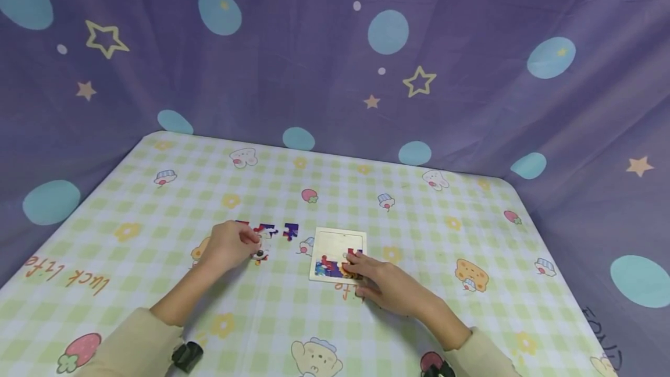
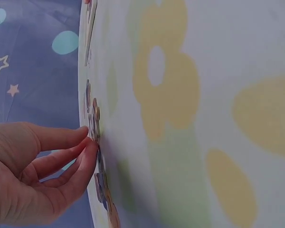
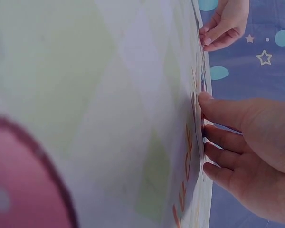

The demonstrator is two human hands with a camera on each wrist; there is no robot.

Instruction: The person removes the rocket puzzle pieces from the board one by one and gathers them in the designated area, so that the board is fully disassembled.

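Observation:
My left hand (image 1: pixel 230 244) is over the loose jigsaw puzzle pieces (image 1: pixel 267 229) left of the board. In the left wrist view, the thumb and fingertips of that hand (image 2: pixel 42 166) come together on a puzzle piece (image 2: pixel 94 126) low at the cloth, mostly hidden by the fingers. My right hand (image 1: pixel 395 287) rests at the right edge of a pale puzzle board (image 1: pixel 339 231), with its fingers extended over the lower right corner. Several colourful pieces (image 1: pixel 330 268) fill the board's lower part, and the upper part shows bare wood.
Another loose puzzle piece (image 1: pixel 290 231) lies between the left hand and the board. A checked tablecloth (image 1: pixel 419 237) with printed cartoons covers the table. Behind it hangs a purple curtain (image 1: pixel 303 63) with stars and blue spots.

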